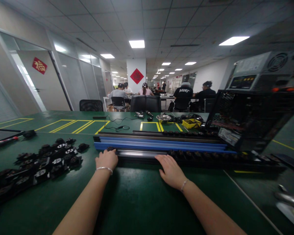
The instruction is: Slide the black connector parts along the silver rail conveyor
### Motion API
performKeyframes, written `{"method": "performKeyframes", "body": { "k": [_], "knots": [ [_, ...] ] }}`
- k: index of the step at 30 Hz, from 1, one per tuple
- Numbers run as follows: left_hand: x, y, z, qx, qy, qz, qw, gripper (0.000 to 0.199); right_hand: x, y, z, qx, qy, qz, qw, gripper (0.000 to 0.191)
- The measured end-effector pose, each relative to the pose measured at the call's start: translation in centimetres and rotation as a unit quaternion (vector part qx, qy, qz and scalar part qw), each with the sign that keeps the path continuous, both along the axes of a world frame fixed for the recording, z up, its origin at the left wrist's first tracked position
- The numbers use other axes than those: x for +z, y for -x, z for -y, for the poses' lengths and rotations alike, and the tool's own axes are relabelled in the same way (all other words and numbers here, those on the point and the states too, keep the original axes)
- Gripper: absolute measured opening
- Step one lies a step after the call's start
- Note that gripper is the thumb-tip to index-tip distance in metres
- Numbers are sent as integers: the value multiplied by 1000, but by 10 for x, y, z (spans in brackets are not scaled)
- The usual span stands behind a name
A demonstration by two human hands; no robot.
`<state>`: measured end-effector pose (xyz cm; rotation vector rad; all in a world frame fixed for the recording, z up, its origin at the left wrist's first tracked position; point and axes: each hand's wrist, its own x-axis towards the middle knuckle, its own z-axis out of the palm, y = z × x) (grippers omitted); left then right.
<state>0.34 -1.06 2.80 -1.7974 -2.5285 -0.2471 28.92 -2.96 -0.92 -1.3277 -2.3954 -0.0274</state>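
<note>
A long black rail with a silvery channel [139,154] lies crosswise on the green table in front of me. At its left end my left hand [106,161] is closed on a small black part [111,148], mostly hidden by the fingers. My right hand [171,169] rests its outstretched fingertips on the rail's near edge, holding nothing. To the right of those fingers, a row of similar black parts [196,154] sits along the rail. Just behind runs a blue rail [147,144]. Many loose black parts [42,164] are piled on the left.
An open computer case [247,120] stands at the right, with a power supply [267,65] on top. A metal bowl [163,118] and a yellow tray [191,123] stand farther back. A red-handled tool [5,142] lies far left. Several people sit beyond the table.
</note>
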Motion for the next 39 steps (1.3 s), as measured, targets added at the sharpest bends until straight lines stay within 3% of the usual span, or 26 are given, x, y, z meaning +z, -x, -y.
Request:
{"method": "performKeyframes", "body": {
  "k": [17, 39],
  "knots": [
    [-9, 15, -11, -3, -7, 21, 1000, 44, 0, 0, 0, 0, -1, 4, 1000, 56],
    [-8, 29, -14, 15, -14, 44, 999, 47, 1, 0, 0, -1, -1, 0, 1000, 55]
  ]
}}
